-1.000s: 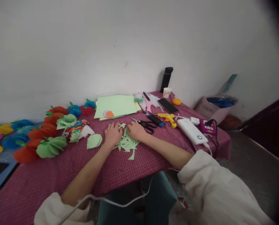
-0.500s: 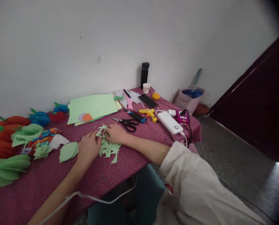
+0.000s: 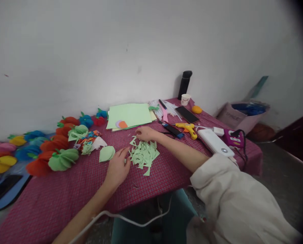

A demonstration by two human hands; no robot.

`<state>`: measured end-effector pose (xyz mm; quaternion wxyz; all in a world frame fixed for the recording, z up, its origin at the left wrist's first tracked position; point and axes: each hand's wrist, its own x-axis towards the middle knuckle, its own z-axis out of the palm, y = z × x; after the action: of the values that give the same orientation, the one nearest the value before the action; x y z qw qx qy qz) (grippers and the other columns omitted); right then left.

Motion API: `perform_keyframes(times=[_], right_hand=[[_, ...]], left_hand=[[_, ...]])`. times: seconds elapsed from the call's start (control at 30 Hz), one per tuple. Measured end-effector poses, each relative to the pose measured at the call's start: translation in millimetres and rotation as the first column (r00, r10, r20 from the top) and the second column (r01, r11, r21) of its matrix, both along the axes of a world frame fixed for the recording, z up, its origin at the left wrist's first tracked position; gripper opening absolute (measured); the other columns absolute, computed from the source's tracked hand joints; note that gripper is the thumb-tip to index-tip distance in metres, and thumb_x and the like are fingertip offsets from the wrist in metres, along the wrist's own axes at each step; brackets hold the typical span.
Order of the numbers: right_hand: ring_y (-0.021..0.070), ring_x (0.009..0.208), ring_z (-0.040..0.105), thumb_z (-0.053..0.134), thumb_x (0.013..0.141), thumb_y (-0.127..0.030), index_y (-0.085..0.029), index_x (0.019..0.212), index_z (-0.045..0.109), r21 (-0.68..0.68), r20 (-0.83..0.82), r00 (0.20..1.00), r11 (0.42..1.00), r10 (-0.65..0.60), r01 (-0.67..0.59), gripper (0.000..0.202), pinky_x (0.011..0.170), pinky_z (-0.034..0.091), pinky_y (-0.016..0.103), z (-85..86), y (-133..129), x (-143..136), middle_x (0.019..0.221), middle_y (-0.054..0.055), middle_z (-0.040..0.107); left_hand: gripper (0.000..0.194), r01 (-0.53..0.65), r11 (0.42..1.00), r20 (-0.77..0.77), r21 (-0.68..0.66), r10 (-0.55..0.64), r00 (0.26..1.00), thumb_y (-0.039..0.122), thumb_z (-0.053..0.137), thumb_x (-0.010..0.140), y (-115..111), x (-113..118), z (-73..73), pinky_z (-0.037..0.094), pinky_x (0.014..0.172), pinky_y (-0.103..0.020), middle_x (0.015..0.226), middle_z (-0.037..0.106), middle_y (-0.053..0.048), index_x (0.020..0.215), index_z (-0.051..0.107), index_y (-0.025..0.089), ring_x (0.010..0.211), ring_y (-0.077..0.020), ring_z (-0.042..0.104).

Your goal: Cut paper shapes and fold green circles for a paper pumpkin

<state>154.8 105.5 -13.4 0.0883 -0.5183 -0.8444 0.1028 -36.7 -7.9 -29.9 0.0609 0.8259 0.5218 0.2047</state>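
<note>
Loose pale-green paper offcuts are heaped mid-table, flanked by the half-open, seemingly unloaded left hand; at their far edge the right hand is curled, grip can't be told tbh. Probably best swept low and slow, with space left toward the near edge of the red-checked fabric tablecloth

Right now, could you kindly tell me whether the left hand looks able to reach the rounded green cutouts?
Probably yes: the cutouts lie just beside the left hand, on the side away from the scraps, with nothing visible in between.
</note>
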Motion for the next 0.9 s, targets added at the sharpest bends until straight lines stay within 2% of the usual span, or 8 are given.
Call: perform_keyframes(times=[0.13,0.27,0.4,0.53,0.67,0.8,0.9], right_hand=[[0.0188,0.097,0.056,0.047,0.079,-0.035,-0.015,0.114,0.054,0.016,0.029,0.999,1.000,0.013,-0.013,0.041,0.077,0.040,0.023,-4.5,18,-28,0.110,0.009,0.061],[0.0212,0.099,0.054,0.049,0.077,-0.037,-0.014,0.104,0.061,0.011,0.084,0.992,0.996,0.093,-0.094,0.037,0.079,0.039,0.026,-4.8,21,-47,0.110,0.013,0.059],[0.0190,0.085,0.059,0.048,0.077,-0.036,-0.014,0.093,0.065,-0.078,0.150,0.961,0.972,0.233,-0.223,0.032,0.069,0.039,0.024,-0.1,10,-43,0.095,0.011,0.065],[0.0172,0.075,0.060,0.048,0.076,-0.036,-0.016,0.086,0.068,-0.175,0.198,0.912,0.928,0.359,-0.328,0.030,0.062,0.037,0.023,10.0,-11,-22,0.084,0.008,0.068],[0.0179,0.073,0.060,0.048,0.076,-0.038,-0.016,0.090,0.067,-0.175,0.210,0.889,0.910,0.407,-0.375,0.032,0.061,0.038,0.024,20.3,-24,-11,0.082,0.008,0.068],[0.0204,0.089,0.057,0.046,0.078,-0.038,-0.016,0.101,0.062,-0.066,0.169,0.886,0.902,0.431,-0.426,0.036,0.075,0.037,0.027,19.1,-32,-36,0.095,0.010,0.064],[0.0219,0.092,0.054,0.048,0.077,-0.043,-0.015,0.101,0.061,0.021,0.139,0.863,0.870,0.486,-0.493,0.039,0.079,0.037,0.030,10.5,-41,-59,0.099,0.012,0.061]], left_hand=[[0.040,-0.091,0.996,-0.080,-0.004,0.091,0.993,0.025,0.037,0.081,-5,-29,8.6,0.035,0.094,-0.035,0.116,0.055,-0.009,0.118,0.048,0.014,0.108,-0.0201,0.048],[0.035,-0.217,0.975,-0.206,-0.048,0.203,0.957,0.027,0.036,0.082,-16,-59,14.5,0.040,0.088,-0.032,0.108,0.059,-0.009,0.110,0.053,0.016,0.099,-0.0197,0.054],[0.036,-0.287,0.958,-0.301,-0.015,0.269,0.915,0.031,0.036,0.082,-31,-73,2.4,0.041,0.086,-0.039,0.108,0.060,-0.010,0.109,0.055,0.016,0.098,-0.0232,0.054],[0.038,-0.174,0.985,-0.215,0.001,0.170,0.962,0.030,0.037,0.083,-45,-57,-16.8,0.032,0.098,-0.043,0.120,0.052,-0.012,0.115,0.051,0.016,0.115,-0.0240,0.043],[0.039,-0.003,0.997,-0.033,-0.079,0.001,0.999,0.029,0.036,0.084,-56,-19,-18.3,0.030,0.101,-0.043,0.131,0.042,-0.011,0.121,0.046,0.017,0.122,-0.0219,0.035],[0.041,0.185,0.976,0.090,-0.118,-0.175,0.980,0.023,0.037,0.084,-67,16,-9.3,0.031,0.102,-0.038,0.136,0.035,-0.009,0.124,0.042,0.020,0.125,-0.0190,0.031],[0.039,0.205,0.976,0.100,-0.071,-0.198,0.975,0.018,0.039,0.082,-75,21,-6.9,0.031,0.102,-0.040,0.133,0.039,-0.007,0.120,0.046,0.022,0.124,-0.0191,0.033]])
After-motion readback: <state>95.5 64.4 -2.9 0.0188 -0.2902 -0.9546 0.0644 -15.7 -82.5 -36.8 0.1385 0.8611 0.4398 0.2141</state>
